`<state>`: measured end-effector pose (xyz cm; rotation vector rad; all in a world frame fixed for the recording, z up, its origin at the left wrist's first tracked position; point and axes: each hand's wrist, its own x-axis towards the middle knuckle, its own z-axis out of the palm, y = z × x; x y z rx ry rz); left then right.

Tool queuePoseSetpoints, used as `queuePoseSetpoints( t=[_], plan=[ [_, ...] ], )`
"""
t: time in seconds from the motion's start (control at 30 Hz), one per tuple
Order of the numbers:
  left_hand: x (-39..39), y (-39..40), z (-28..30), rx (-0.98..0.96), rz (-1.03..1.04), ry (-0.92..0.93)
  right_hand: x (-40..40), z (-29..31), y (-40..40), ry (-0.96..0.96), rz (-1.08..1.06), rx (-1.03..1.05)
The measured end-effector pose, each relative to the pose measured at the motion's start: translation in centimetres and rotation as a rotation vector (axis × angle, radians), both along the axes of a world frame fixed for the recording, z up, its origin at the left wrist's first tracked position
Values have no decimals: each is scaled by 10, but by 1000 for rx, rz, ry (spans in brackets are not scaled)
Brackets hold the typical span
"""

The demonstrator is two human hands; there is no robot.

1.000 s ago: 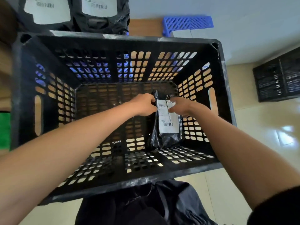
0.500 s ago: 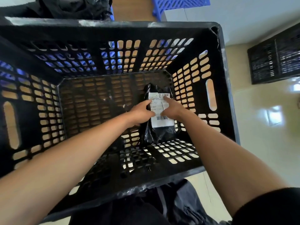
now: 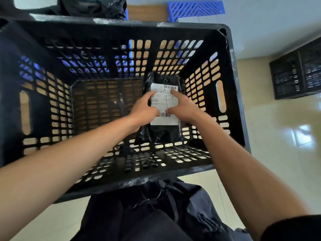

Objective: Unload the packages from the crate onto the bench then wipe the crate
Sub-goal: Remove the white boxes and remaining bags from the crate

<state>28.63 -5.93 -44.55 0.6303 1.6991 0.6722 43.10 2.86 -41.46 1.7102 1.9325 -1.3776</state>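
A black slotted crate stands on the floor in front of me. At its right inner side lies one black plastic package with a white shipping label. My left hand grips the package's left edge, thumb on the label. My right hand grips its right edge, with the forefinger stretched across the label's top. Both forearms reach down into the crate. Beyond the crate's far rim, more black packages lie on a wooden bench.
A blue slotted plastic piece lies past the crate at the back. Another black crate stands at the right on the glossy tiled floor. My dark trousers fill the bottom of the view.
Both hands have shifted on the package from its top edge to its two sides. The package now sits flatter and faces me. The view has tilted slightly.
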Motion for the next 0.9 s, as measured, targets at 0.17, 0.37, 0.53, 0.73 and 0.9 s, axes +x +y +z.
queuePoseSetpoints(
  t=[0.17, 0.37, 0.53, 0.73, 0.9],
  plan=[
    [-4, -11, 35, 116, 84, 13, 3, 37, -1, 92, 80, 73],
    [-9, -25, 97, 350, 198, 86, 16, 80, -12, 294, 71, 363],
    [-6, -43, 138, 525, 213, 185, 22, 100, -32, 524, 10, 563],
    [5, -70, 156, 607, 209, 263, 12, 109, -47, 611, 21, 638],
    [3, -90, 165, 611, 219, 380, -7, 120, -64, 721, -22, 654]
  ],
)
